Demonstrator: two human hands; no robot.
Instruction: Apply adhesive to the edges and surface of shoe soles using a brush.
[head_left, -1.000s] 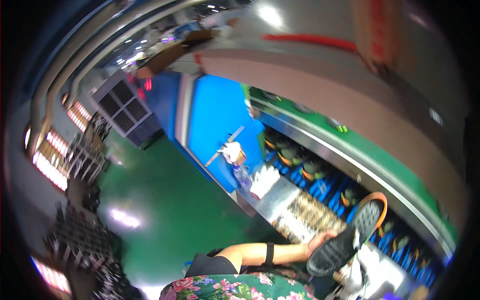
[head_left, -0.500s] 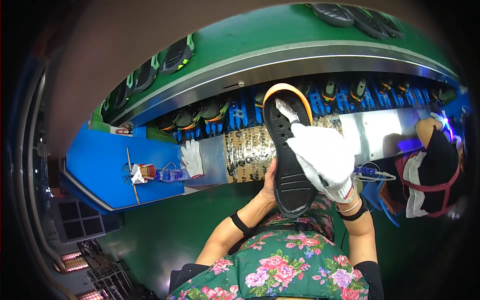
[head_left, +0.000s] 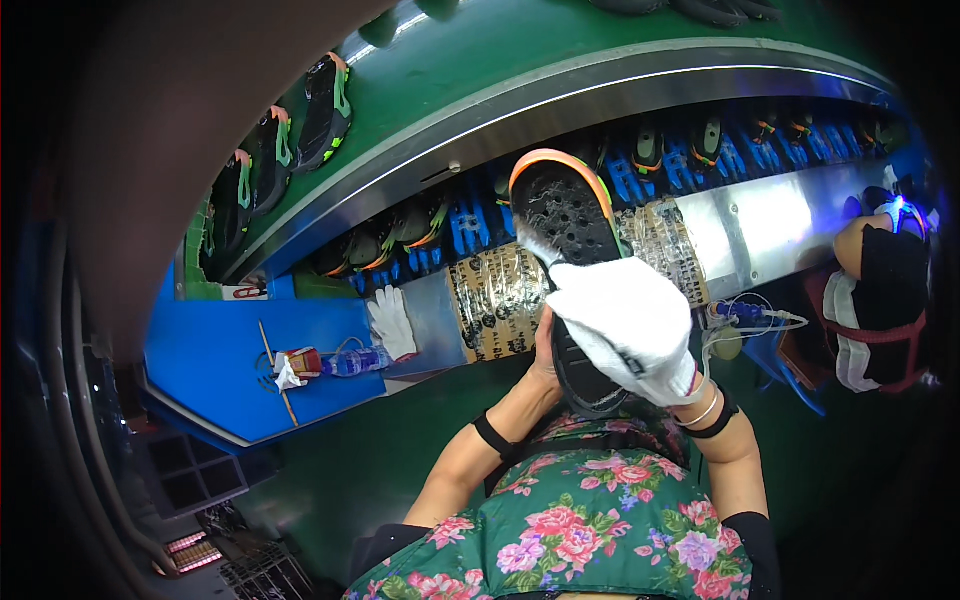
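A black shoe sole point(head_left: 572, 215) with round holes and an orange rim is held up in front of my body, toe end away from me. Bare and wrapped about its left edge, my left hand point(head_left: 544, 355) grips it; some fingers are hidden behind it. My right hand point(head_left: 630, 320), in a white knit glove, is closed over the sole's middle. From its fingers sticks out a brush point(head_left: 538, 244) with whitish bristles, lying across the left edge of the sole. The glove hides the brush's handle. Wet-looking streaks shine on the sole's toe area.
Beyond the sole runs a metal ledge point(head_left: 425, 312) partly wrapped in printed tape, with a rack of shoe parts point(head_left: 410, 235) behind. A white glove point(head_left: 392, 323) and a plastic bottle point(head_left: 355, 361) lie left. More soles point(head_left: 325, 110) rest on the green belt. Another person's arm point(head_left: 850, 245) is at right.
The brush has swung from the upper middle of the sole to its left edge. My gloved right hand has moved left and down slightly. The view has shifted a little.
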